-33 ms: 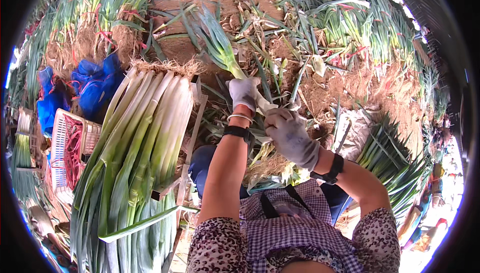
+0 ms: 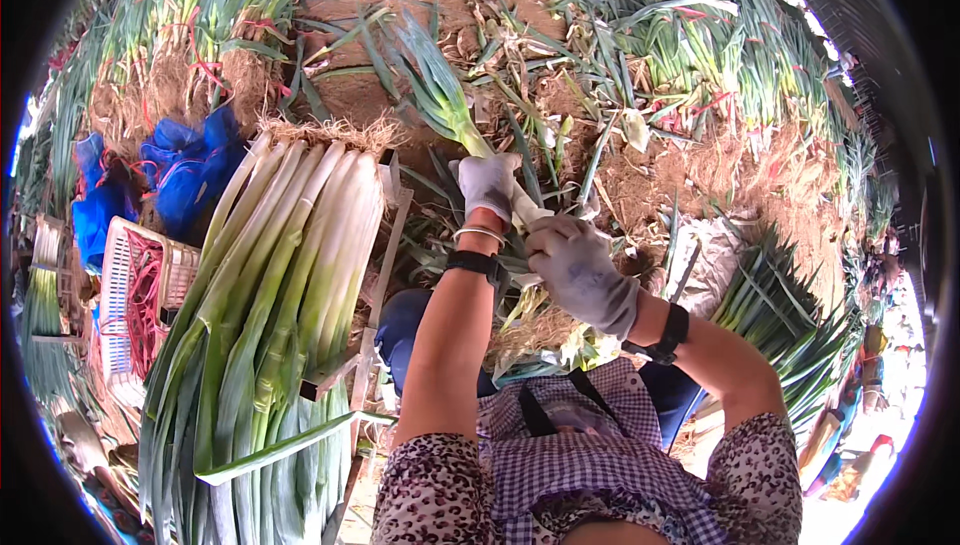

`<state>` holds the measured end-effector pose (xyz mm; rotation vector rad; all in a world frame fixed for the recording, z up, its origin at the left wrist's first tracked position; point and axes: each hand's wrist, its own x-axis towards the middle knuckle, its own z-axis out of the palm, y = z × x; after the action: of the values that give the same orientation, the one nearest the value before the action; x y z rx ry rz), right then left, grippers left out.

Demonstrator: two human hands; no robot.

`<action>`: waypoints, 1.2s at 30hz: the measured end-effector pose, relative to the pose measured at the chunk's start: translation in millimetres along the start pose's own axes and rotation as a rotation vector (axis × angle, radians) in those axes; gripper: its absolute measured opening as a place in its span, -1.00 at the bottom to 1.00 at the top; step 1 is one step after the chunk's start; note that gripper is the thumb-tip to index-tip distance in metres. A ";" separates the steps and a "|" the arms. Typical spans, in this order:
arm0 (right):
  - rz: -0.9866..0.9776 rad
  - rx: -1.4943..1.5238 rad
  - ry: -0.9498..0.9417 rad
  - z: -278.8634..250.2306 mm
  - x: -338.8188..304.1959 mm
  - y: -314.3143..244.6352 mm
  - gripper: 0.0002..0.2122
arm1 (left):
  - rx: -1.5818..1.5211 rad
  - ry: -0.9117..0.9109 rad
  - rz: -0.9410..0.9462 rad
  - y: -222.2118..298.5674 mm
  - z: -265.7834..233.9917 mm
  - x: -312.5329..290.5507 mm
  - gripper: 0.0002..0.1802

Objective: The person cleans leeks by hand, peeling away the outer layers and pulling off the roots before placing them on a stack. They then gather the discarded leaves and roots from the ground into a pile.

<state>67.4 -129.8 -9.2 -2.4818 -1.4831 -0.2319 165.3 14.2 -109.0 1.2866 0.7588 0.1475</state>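
A single leek (image 2: pixel 432 90) slants in front of me, green leaves pointing up and away. My gloved left hand (image 2: pixel 487 185) is closed around its pale stalk. Lower down, my gloved right hand (image 2: pixel 580 270) has its fingers curled on the white lower end, which shows only briefly between the two hands. What the right fingertips pinch there is partly hidden. To my left, a thick pile of leeks (image 2: pixel 290 275) lies on a metal-edged stand (image 2: pixel 392 245), roots at the far end and leaves toward me.
A white plastic basket (image 2: pixel 120 290) with red ties stands at far left, by blue bags (image 2: pixel 190 170). Tied leek bundles stand at back left (image 2: pixel 190 45) and back right (image 2: pixel 725 55). Dark green leaves (image 2: pixel 785 315) are heaped at right. Loose trimmings (image 2: pixel 500 75) litter the soil.
Almost nothing differs. My right hand has shifted very slightly at the lower end of the leek, while my left hand keeps its hold.
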 end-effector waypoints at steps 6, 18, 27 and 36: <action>-0.269 -0.342 -0.465 57.7 -1.0 19.9 -0.90 | 0.095 -0.053 0.014 -13.6 3.6 5.4 -0.82; -0.017 -0.150 -0.257 37.7 5.7 -8.7 -0.92 | -0.003 -0.006 -0.086 -9.0 -4.6 5.9 -0.77; 0.251 0.164 -0.511 13.3 -62.1 -57.5 -0.87 | 0.346 0.190 -0.351 -74.2 -26.4 45.4 -0.70; 0.414 0.496 -0.266 0.9 -54.4 -17.4 -0.65 | -0.266 0.345 -0.163 -45.0 -28.2 49.0 -0.67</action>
<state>26.4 -167.4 -21.8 -2.3784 -0.9153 0.4962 172.0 47.7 -172.6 0.9519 1.0960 0.3327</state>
